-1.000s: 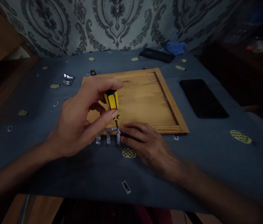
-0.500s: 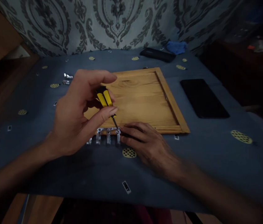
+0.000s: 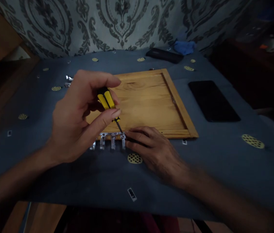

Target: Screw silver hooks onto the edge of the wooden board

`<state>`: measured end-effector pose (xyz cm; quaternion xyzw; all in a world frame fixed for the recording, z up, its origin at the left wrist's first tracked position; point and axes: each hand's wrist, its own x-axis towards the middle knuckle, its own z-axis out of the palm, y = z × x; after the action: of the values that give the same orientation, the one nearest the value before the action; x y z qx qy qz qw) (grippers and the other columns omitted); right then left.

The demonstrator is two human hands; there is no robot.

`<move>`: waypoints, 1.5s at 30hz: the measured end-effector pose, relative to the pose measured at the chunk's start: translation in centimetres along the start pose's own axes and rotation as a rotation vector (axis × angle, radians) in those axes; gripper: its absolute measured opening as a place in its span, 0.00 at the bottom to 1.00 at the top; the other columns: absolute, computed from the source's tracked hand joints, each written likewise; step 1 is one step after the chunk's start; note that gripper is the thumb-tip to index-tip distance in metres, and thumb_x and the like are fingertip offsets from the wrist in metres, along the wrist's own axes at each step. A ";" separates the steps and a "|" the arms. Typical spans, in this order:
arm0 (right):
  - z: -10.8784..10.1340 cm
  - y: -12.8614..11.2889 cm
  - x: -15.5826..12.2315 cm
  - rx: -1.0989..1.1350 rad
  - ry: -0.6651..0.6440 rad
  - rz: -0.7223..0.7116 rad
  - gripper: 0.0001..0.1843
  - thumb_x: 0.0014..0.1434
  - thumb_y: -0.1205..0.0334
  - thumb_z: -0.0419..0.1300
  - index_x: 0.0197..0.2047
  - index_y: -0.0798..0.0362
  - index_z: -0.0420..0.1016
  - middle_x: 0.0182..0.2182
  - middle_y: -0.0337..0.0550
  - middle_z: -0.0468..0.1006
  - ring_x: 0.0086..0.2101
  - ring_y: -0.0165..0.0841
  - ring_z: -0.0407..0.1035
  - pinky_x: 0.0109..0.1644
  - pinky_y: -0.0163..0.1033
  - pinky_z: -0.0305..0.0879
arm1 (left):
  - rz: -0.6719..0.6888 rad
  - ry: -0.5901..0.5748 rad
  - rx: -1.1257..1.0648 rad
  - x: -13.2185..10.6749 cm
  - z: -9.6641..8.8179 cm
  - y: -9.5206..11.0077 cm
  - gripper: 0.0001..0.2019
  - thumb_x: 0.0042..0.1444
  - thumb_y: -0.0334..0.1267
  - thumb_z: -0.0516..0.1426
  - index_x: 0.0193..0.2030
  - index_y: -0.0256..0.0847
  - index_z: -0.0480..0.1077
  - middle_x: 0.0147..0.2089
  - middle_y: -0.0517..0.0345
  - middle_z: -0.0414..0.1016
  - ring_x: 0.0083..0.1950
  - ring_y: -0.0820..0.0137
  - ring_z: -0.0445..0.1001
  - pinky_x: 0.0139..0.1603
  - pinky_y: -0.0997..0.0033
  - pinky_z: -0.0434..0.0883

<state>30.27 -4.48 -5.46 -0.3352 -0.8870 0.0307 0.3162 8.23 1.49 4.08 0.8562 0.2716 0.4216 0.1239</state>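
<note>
My left hand is closed around a small screwdriver with a yellow and black handle, its index finger raised over the handle's end. The slim shaft slants down to the rightmost hook of a shiny metal hook rail. That rail lies along the near edge of a framed wooden board, several hooks hanging past the edge; my left hand covers part of its left end. My right hand rests at the board's front edge, fingers stretched out and slightly apart, fingertips at the rail's right end. Its thumb is hidden.
To the right of the board lies a black phone. A dark case and a blue cloth are at the back. Loose metal pieces lie behind my left hand. A patterned blue cloth covers the table.
My left hand and the screwdriver handle have shifted slightly left, while the tip stays at the rightmost hook. My right hand stays in place.
</note>
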 end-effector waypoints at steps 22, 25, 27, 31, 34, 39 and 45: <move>-0.2 -0.1 0.2 -0.002 -0.010 0.001 0.17 0.66 0.76 0.55 0.51 0.57 0.80 0.53 0.51 0.83 0.54 0.45 0.72 0.53 0.53 0.75 | 0.240 -0.080 0.315 0.2 -0.3 -0.6 0.17 0.68 0.38 0.59 0.62 0.44 0.64 0.48 0.58 0.76 0.35 0.74 0.74 0.36 0.70 0.78; -0.2 -0.1 0.2 -0.010 -0.009 0.002 0.17 0.66 0.76 0.54 0.51 0.56 0.80 0.54 0.50 0.83 0.53 0.44 0.72 0.53 0.52 0.74 | 0.212 -0.079 0.280 0.3 -0.3 -0.5 0.18 0.67 0.36 0.60 0.62 0.47 0.65 0.49 0.61 0.76 0.40 0.73 0.76 0.37 0.71 0.80; -0.2 -0.2 0.2 -0.020 -0.014 0.007 0.18 0.65 0.76 0.53 0.51 0.55 0.81 0.53 0.49 0.83 0.53 0.44 0.71 0.53 0.51 0.74 | 0.151 -0.083 0.226 0.3 -0.4 -0.4 0.20 0.67 0.34 0.60 0.63 0.50 0.66 0.51 0.62 0.76 0.42 0.74 0.77 0.39 0.71 0.80; -0.2 -0.2 0.2 -0.021 -0.017 0.007 0.20 0.64 0.78 0.53 0.51 0.55 0.81 0.52 0.49 0.83 0.53 0.43 0.71 0.54 0.50 0.73 | 0.038 -0.083 0.141 0.2 -0.7 -0.2 0.21 0.66 0.36 0.61 0.64 0.53 0.65 0.52 0.62 0.75 0.44 0.72 0.78 0.43 0.69 0.81; -0.2 -0.2 0.1 -0.012 -0.019 0.011 0.19 0.65 0.77 0.53 0.51 0.55 0.81 0.53 0.49 0.83 0.53 0.43 0.71 0.54 0.51 0.73 | 0.003 -0.063 0.096 0.3 -0.9 -0.1 0.20 0.65 0.36 0.62 0.61 0.48 0.67 0.51 0.60 0.74 0.45 0.71 0.78 0.43 0.69 0.82; -0.2 -0.1 0.2 -0.001 -0.033 0.010 0.19 0.66 0.76 0.53 0.52 0.55 0.81 0.54 0.49 0.82 0.52 0.43 0.72 0.54 0.51 0.74 | -0.023 -0.004 0.054 0.7 -1.4 0.2 0.19 0.60 0.35 0.65 0.57 0.45 0.70 0.49 0.58 0.74 0.45 0.71 0.78 0.40 0.71 0.81; -0.1 -0.1 0.3 -0.003 0.010 -0.012 0.16 0.68 0.73 0.52 0.50 0.57 0.81 0.52 0.51 0.83 0.51 0.45 0.72 0.52 0.52 0.75 | -0.083 -0.013 -0.003 0.5 -1.4 0.9 0.19 0.58 0.32 0.66 0.56 0.48 0.72 0.49 0.59 0.75 0.46 0.69 0.78 0.40 0.70 0.83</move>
<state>30.10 -4.41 -5.20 -0.3306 -0.8874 0.0257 0.3202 7.74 1.02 5.69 0.8466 0.3057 0.4110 0.1442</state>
